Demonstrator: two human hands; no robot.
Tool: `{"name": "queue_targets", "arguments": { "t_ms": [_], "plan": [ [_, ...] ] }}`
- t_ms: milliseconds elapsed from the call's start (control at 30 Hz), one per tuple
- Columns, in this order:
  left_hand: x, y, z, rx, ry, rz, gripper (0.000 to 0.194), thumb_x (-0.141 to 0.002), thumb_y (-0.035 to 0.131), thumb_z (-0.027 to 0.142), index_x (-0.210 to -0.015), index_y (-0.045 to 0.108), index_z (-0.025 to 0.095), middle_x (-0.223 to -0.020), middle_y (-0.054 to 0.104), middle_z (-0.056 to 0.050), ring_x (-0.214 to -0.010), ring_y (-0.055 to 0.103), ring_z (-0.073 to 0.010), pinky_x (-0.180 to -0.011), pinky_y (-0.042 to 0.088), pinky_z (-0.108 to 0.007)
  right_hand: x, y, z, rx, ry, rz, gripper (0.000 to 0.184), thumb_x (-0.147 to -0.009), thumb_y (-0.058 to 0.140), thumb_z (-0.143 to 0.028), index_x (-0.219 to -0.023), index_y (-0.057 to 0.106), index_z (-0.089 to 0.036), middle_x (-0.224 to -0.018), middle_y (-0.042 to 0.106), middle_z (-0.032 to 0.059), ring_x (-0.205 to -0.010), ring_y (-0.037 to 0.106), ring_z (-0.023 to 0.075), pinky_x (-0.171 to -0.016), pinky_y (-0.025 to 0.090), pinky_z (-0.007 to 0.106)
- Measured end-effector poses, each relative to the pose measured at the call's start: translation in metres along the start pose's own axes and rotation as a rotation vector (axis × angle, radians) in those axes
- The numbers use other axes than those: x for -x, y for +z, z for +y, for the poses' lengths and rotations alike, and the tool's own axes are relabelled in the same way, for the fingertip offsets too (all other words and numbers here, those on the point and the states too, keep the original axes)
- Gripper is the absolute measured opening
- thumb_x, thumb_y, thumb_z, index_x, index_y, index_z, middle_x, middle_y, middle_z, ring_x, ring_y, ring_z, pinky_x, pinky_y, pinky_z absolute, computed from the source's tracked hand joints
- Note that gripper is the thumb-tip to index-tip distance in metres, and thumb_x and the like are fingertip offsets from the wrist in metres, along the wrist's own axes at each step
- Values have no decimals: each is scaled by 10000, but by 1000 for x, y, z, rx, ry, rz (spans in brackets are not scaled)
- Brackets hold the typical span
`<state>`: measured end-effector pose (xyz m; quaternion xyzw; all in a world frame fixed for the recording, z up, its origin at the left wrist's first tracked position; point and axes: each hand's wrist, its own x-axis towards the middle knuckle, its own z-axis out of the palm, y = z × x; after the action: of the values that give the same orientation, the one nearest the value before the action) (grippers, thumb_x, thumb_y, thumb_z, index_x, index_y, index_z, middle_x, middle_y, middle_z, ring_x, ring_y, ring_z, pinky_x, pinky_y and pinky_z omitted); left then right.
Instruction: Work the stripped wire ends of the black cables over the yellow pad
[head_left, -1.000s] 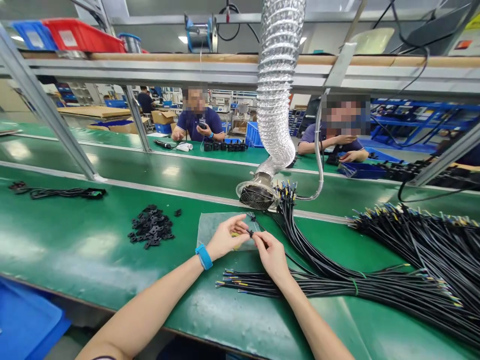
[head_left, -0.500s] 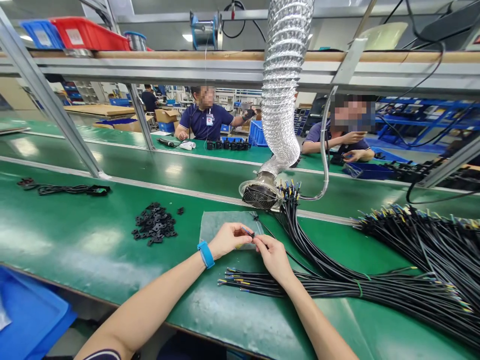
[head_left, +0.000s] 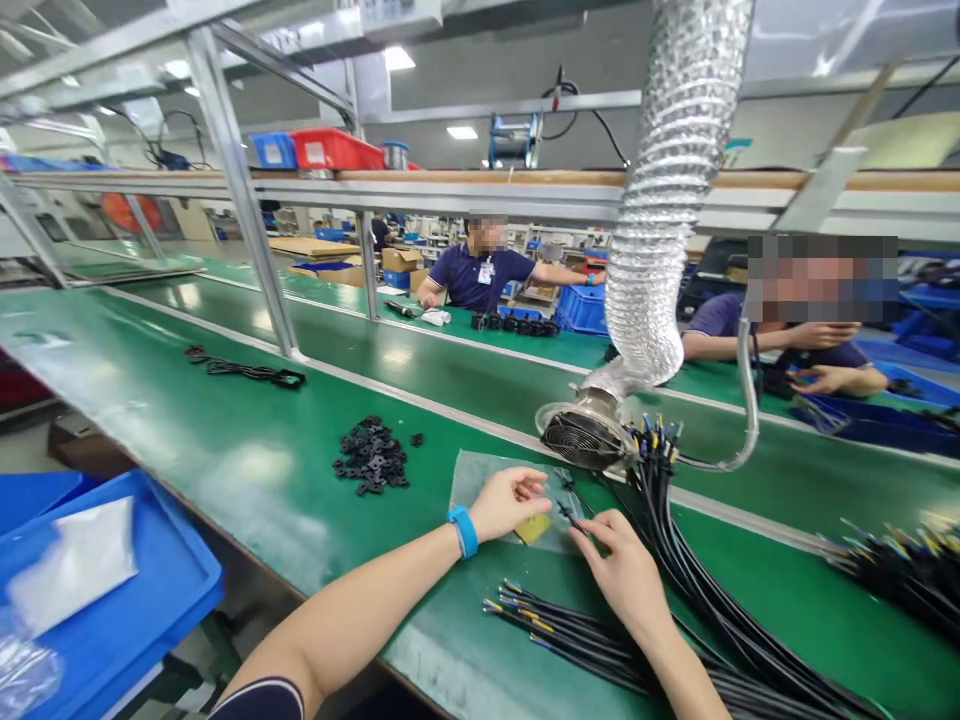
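Note:
My left hand (head_left: 510, 502) hovers over a clear plastic sheet (head_left: 471, 478) on the green bench (head_left: 247, 470), its fingers drawn loosely together; what they hold is too small to make out. A small yellow piece (head_left: 533, 528) lies just under it. My right hand (head_left: 616, 568) sits a little to the right and pinches the end of a thin black cable (head_left: 568, 514). The two hands are slightly apart. A bundle of black cables (head_left: 559, 628) with coloured wire tips lies in front of my right hand.
A pile of small black parts (head_left: 373, 455) lies left of the sheet. A fan (head_left: 582, 438) on a silver duct (head_left: 660, 270) stands behind, with more cables (head_left: 679, 545) running past it. A blue bin (head_left: 127, 590) sits at lower left. Two people (head_left: 484, 275) (head_left: 795, 345) work across the belt.
The view has swung left and up. My hands, which were pinched together on a small piece, have drawn apart; the right one keeps the cable end.

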<state>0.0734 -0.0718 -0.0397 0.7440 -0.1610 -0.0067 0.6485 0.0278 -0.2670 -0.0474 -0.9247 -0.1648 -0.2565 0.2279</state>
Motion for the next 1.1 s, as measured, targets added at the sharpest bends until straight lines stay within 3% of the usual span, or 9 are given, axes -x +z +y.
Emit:
{"name": "queue_targets", "arguments": {
  "t_ms": [100,200,333,467,567,700,800,933,1100],
  "plan": [
    [-7,-14,10,-395,31,159,229,-795,661,209,-1011,696,142,-890,716,-50,-725,646,-119,-675,517,-217,-10,3,15,242,-27,42,561,-985,310,-538,-880,731,-182,-714,602,55,-600,614,169,-515,407,262],
    [-12,-46,24,-740,17,260,170,-871,551,198,-935,708,186,-898,708,-28,-787,647,-123,-726,502,-214,-22,5,20,446,-65,-49,373,-986,394,-341,-885,712,-175,-752,646,66,-674,640,181,-532,370,258],
    [-18,-103,25,-993,-106,361,266,-899,443,178,-958,698,130,-1067,642,-165,-1082,566,-287,-927,430,-408,-31,6,14,598,84,-223,176,-927,520,-215,-891,680,-151,-805,661,85,-727,645,196,-542,342,261],
    [-23,-135,3,-1195,-261,375,369,-867,327,62,-964,683,50,-1091,589,-249,-1141,491,-368,-928,384,-495,-23,0,2,556,175,-195,189,-905,570,-218,-1072,635,-157,-894,651,90,-811,632,205,-592,374,264],
    [-27,-140,-10,-1269,-302,334,412,-848,285,23,-971,678,49,-1067,586,-241,-1078,518,-347,-869,413,-446,-10,-10,-16,332,149,-219,163,-912,564,-286,-990,655,-176,-841,631,60,-783,616,190,-650,415,270],
    [-31,-139,-15,-1320,-286,310,395,-856,299,28,-993,668,57,-1058,579,-227,-1043,541,-321,-848,430,-403,7,-27,-44,-98,82,-492,170,-885,591,-344,-856,673,-198,-828,622,32,-750,599,167,-678,448,266],
    [-32,-134,-12,-1334,-237,291,360,-895,322,73,-1031,656,73,-1081,574,-215,-1041,545,-309,-857,434,-391,14,-35,-56,-275,61,-637,183,-882,576,-320,-778,657,-193,-817,611,34,-756,586,169,-673,450,267],
    [-32,-119,-10,-1330,-139,225,301,-942,386,176,-1107,632,118,-1129,562,-172,-1033,554,-270,-851,443,-350,16,-39,-58,-335,67,-673,194,-882,557,-291,-729,621,-189,-791,592,25,-729,567,161,-650,435,258],
    [-31,-111,-15,-1351,-109,156,268,-938,421,191,-1031,662,122,-1071,586,-158,-1017,565,-268,-841,446,-337,15,-36,-57,-321,72,-589,236,-946,435,-266,-759,562,-197,-782,591,11,-703,552,147,-659,427,247]
  ]
}}
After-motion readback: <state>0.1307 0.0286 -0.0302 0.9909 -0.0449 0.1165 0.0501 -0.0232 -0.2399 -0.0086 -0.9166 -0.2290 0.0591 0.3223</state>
